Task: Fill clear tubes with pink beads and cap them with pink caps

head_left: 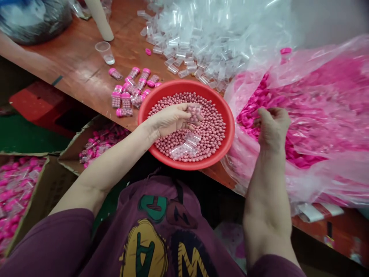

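Note:
Over the red basin (230,144) of pink beads (211,129), my left hand (173,118) grips a small clear plastic tube (195,112) with pink beads inside. A couple of empty clear tubes (186,147) lie on the beads just below that hand. My right hand (272,125) is at the opening of a plastic bag filled with bright pink caps (253,109). Its fingers are pinched together, and what they hold, if anything, is hidden.
A large heap of clear tubes (198,38) spreads across the back of the table. Capped tubes of beads (127,100) lie left of the basin, near a plastic cup (105,52). Cardboard boxes (54,188) of capped tubes stand below the table's left edge.

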### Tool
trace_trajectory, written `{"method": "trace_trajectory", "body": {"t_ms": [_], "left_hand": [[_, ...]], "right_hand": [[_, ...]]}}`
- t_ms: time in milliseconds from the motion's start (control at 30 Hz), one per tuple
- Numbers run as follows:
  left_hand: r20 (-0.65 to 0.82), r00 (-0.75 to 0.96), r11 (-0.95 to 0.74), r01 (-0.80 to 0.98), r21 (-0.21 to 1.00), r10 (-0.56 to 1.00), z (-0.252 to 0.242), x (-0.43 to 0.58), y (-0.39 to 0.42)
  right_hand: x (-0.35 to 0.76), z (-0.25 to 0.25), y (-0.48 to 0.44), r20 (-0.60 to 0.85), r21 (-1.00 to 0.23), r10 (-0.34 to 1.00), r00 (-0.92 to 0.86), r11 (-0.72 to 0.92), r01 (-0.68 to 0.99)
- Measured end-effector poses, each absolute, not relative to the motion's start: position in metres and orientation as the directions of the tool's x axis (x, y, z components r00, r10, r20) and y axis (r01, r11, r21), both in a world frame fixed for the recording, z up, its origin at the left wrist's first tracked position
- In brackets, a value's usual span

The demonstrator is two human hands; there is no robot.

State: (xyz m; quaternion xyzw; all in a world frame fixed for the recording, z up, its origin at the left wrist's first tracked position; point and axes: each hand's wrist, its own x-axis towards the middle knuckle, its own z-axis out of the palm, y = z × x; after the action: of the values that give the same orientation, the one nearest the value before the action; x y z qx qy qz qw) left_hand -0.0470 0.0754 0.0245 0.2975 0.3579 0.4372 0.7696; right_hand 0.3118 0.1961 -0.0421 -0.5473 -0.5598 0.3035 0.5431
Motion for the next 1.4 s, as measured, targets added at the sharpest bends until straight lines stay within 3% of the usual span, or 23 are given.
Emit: {"method": "trace_trajectory", "body": {"t_ms": [67, 133, 200, 300, 467, 633, 767, 1000, 1133, 1400], "left_hand": [[-0.268, 0.352, 0.411, -0.439, 0.799, 0.897, 0.027, -0.042, 0.082], [-0.275, 0.318, 0.391, -0.401, 0.828, 0.907, 0.028, -0.038, 0.088], [-0.294, 0.281, 0.387, -0.38, 0.84, 0.914, 0.026, -0.035, 0.091], [-0.295, 0.223, 0.364, -0.406, 0.838, 0.929, 0.022, -0.036, 0.092], [-0.328, 0.176, 0.372, -0.433, 0.821, 0.928, 0.022, -0.039, 0.087], [-0.321, 0.171, 0.363, -0.459, 0.811, 0.932, 0.026, -0.032, 0.088], [-0.346, 0.131, 0.365, -0.478, 0.799, 0.929, 0.025, -0.03, 0.089], [-0.213, 0.136, 0.253, -0.477, 0.842, 0.967, 0.012, -0.026, 0.09], [-0.239, 0.079, 0.249, -0.438, 0.864, 0.968, 0.01, -0.023, 0.09], [-0.114, 0.001, 0.108, -0.333, 0.937, 0.993, 0.02, -0.026, 0.082]], "right_hand": [[0.279, -0.026, 0.191, 0.204, -0.977, 0.945, 0.254, 0.183, 0.106], [0.24, -0.01, 0.181, 0.21, -0.978, 0.977, 0.032, 0.209, 0.012], [0.202, 0.003, 0.172, 0.264, -0.962, 0.951, -0.159, 0.27, 0.023], [0.159, 0.009, 0.161, 0.302, -0.936, 0.912, -0.278, 0.338, 0.094], [0.138, -0.002, 0.153, 0.283, -0.933, 0.924, -0.257, 0.327, 0.152], [0.142, -0.006, 0.141, 0.422, -0.857, 0.883, -0.205, 0.462, 0.229], [0.144, -0.002, 0.133, 0.497, -0.768, 0.818, -0.289, 0.57, 0.292], [0.141, -0.012, 0.135, 0.425, -0.842, 0.891, -0.162, 0.455, 0.29], [0.138, -0.009, 0.13, 0.479, -0.76, 0.855, -0.198, 0.517, 0.394], [0.137, -0.004, 0.128, 0.589, -0.593, 0.741, -0.324, 0.668, 0.45]]}}
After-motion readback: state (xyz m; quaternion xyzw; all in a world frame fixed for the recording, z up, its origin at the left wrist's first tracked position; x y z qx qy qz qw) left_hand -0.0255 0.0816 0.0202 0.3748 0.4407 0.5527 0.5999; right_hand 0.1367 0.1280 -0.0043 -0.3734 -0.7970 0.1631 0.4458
